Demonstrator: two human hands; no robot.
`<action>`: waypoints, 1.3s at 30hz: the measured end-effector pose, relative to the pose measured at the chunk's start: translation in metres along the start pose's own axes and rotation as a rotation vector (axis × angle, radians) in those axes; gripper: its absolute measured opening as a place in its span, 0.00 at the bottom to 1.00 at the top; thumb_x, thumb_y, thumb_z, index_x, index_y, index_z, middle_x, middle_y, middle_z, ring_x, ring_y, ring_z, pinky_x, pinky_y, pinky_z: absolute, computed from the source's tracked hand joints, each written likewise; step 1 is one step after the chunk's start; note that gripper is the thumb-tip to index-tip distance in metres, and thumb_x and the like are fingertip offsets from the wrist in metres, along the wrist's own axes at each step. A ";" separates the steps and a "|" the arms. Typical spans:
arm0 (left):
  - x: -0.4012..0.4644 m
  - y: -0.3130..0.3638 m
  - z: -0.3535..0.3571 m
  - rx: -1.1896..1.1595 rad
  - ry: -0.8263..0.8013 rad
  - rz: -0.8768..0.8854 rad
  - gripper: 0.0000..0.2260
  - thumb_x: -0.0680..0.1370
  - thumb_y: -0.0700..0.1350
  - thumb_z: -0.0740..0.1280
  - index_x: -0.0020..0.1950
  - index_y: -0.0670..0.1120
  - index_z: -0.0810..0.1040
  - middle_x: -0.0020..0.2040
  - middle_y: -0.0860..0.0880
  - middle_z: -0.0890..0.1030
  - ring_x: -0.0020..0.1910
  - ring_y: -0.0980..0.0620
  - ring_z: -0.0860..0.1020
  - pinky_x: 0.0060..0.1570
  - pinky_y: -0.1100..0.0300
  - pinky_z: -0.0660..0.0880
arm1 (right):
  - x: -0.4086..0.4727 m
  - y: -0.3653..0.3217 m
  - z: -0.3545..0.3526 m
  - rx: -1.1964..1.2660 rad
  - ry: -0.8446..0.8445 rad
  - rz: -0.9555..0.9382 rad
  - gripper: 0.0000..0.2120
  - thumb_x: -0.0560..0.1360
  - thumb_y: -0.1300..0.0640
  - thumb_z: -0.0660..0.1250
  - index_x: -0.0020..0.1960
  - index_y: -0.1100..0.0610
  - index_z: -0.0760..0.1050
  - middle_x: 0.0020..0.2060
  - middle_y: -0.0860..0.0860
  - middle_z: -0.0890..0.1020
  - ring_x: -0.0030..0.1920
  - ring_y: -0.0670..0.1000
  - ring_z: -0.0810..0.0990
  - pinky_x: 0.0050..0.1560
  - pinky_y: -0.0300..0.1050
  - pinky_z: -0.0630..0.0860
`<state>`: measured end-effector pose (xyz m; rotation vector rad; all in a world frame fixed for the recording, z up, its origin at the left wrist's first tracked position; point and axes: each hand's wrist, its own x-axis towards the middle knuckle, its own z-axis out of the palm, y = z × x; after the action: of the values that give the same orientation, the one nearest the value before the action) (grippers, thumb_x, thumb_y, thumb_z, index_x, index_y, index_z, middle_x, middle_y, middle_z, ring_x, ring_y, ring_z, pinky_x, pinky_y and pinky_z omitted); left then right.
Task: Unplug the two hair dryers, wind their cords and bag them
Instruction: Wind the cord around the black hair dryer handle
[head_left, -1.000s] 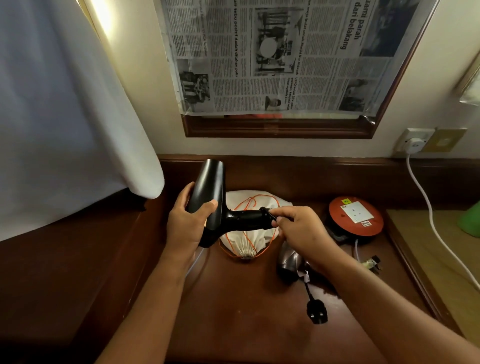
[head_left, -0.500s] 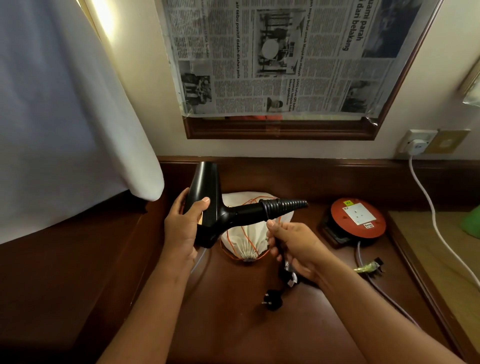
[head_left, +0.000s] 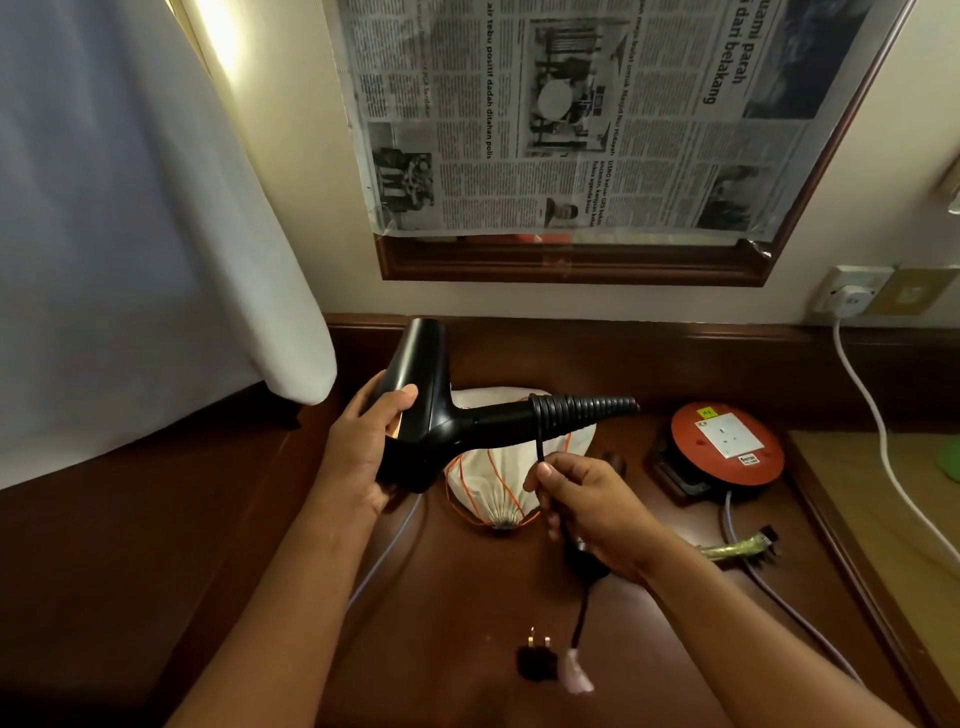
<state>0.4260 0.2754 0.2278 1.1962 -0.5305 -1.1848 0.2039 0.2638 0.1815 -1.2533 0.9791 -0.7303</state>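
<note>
My left hand (head_left: 371, 447) grips the barrel of a black hair dryer (head_left: 431, 415), held above the wooden desk with its handle pointing right. Black cord (head_left: 576, 410) is wound in tight coils around the handle's end. My right hand (head_left: 587, 504) pinches the loose cord just below the handle. The rest of the cord hangs to a black plug (head_left: 537, 662) lying on the desk. Behind the dryer lies a white drawstring bag (head_left: 493, 499) with orange cord. A second dryer is hidden under my right hand.
A red round extension socket reel (head_left: 727, 447) sits at the right with a grey cable (head_left: 779, 603) trailing forward. A white cable (head_left: 878, 431) runs from a wall socket (head_left: 849, 291). White fabric (head_left: 156, 234) hangs at the left. A newspaper-covered frame (head_left: 571, 130) hangs above.
More coils of cord sit on the handle. My right hand dropped below the handle with the cord, and the plug slid nearer along the desk.
</note>
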 end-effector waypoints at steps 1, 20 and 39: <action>0.001 0.000 -0.001 0.001 -0.007 -0.003 0.13 0.73 0.42 0.70 0.57 0.52 0.80 0.55 0.41 0.81 0.49 0.42 0.82 0.46 0.47 0.80 | 0.000 0.000 0.000 -0.050 0.008 0.003 0.14 0.81 0.56 0.59 0.41 0.61 0.76 0.28 0.53 0.71 0.25 0.48 0.68 0.25 0.41 0.69; 0.007 0.018 -0.010 0.084 -0.176 -0.126 0.10 0.76 0.45 0.66 0.57 0.53 0.80 0.54 0.42 0.82 0.46 0.45 0.82 0.53 0.48 0.77 | 0.021 -0.015 -0.022 -0.303 -0.067 0.072 0.13 0.81 0.57 0.58 0.47 0.64 0.78 0.27 0.51 0.66 0.25 0.45 0.64 0.28 0.39 0.62; 0.015 0.023 -0.017 0.186 -0.541 -0.276 0.20 0.73 0.48 0.70 0.65 0.51 0.77 0.59 0.40 0.79 0.53 0.43 0.80 0.58 0.46 0.75 | 0.051 -0.089 -0.062 -0.564 -0.429 0.247 0.21 0.76 0.44 0.64 0.30 0.56 0.74 0.27 0.52 0.63 0.26 0.48 0.61 0.31 0.43 0.58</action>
<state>0.4548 0.2674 0.2391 1.1240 -0.9155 -1.7438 0.1752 0.1756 0.2565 -1.6479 0.9839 0.0294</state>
